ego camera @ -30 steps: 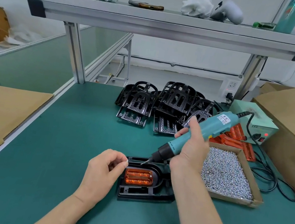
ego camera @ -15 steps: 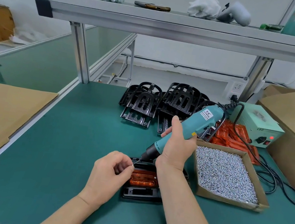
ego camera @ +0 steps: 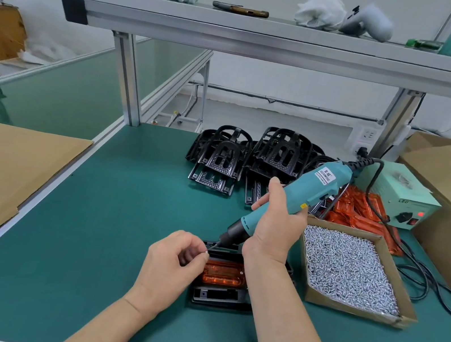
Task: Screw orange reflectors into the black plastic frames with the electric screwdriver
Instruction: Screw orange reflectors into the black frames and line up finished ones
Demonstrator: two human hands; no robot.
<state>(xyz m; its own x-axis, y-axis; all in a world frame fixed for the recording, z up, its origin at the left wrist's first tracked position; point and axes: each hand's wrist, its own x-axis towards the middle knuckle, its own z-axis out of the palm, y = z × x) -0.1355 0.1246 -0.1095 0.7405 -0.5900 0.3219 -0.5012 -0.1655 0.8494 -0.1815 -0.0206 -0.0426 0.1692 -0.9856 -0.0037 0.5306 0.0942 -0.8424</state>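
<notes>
A black plastic frame [ego camera: 216,296] lies flat on the green bench in front of me, with an orange reflector [ego camera: 222,274] seated in it. My right hand [ego camera: 274,228] grips the teal electric screwdriver [ego camera: 297,196], tilted so its bit points down-left at the frame's upper left corner. My left hand [ego camera: 173,263] pinches a small silver screw [ego camera: 206,252] right at the bit's tip. My right wrist hides the frame's right side.
A cardboard tray of silver screws [ego camera: 351,269] sits right of the frame. Behind it lie loose orange reflectors [ego camera: 360,214], a pile of black frames [ego camera: 249,163] and the screwdriver's power box [ego camera: 401,200] with trailing cable. Cardboard boxes stand at far right, a cardboard sheet at left.
The screwdriver's bit and my left hand's pinched screw have come together at the frame's upper left corner. The frame itself has stayed put.
</notes>
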